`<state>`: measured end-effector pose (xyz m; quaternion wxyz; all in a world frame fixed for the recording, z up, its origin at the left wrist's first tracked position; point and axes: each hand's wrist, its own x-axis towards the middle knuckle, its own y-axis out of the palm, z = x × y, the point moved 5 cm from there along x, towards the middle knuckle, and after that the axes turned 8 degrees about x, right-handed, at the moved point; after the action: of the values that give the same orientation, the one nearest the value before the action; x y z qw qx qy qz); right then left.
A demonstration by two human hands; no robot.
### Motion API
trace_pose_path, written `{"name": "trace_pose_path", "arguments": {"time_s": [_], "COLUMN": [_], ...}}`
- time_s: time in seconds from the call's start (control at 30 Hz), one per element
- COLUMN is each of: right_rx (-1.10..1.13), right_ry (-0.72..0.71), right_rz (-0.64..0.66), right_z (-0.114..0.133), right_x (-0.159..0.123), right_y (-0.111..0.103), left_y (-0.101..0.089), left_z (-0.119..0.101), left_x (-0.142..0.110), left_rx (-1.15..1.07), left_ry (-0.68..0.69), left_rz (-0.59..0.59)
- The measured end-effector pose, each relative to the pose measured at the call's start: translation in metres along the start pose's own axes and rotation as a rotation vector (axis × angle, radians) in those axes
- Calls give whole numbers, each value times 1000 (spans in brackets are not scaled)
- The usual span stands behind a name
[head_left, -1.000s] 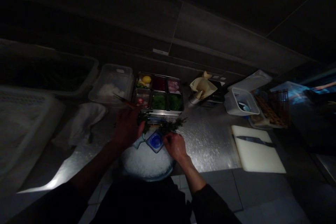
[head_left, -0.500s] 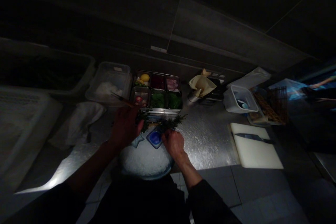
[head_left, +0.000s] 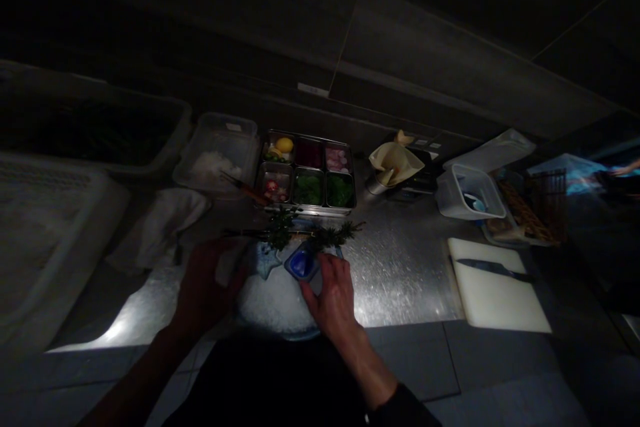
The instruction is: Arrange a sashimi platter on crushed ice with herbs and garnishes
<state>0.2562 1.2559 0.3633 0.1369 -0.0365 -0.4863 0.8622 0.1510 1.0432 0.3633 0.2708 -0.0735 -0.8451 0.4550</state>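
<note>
Gleaming steel counter [head_left: 400, 273], grey floor [head_left: 410, 360] (hands [head_left: 210, 287] [head_left: 333, 297] over ice [head_left: 273, 300])

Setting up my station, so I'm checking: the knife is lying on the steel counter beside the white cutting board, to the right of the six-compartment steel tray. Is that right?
Not quite: the knife lies on the white cutting board, not on the steel counter beside it, as the head view shows. It is to the right of the six-compartment steel tray.

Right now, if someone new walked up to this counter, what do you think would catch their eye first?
The white mound of crushed ice stands out first, bright against the dark, with a small blue square dish and green herb sprigs at its far edge, beside the right hand. Behind it sits a steel tray of six colourful compartments. Farther right, a knife lies on a white cutting board.
</note>
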Motion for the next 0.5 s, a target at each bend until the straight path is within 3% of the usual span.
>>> {"name": "trace_pose_path", "arguments": {"time_s": [0.1, 0.2, 0.5], "right_rx": [-91, -149, -92], "right_ry": [39, 111, 106], "right_rz": [77, 129, 125], "right_z": [9, 8, -6], "right_x": [2, 7, 12], "right_y": [14, 21, 19], "left_y": [29, 49, 55], "left_z": [2, 0, -5], "left_x": [-29, -38, -31], "left_rx": [26, 63, 36], "left_ry": [29, 36, 43], "left_rz": [128, 153, 118]}}
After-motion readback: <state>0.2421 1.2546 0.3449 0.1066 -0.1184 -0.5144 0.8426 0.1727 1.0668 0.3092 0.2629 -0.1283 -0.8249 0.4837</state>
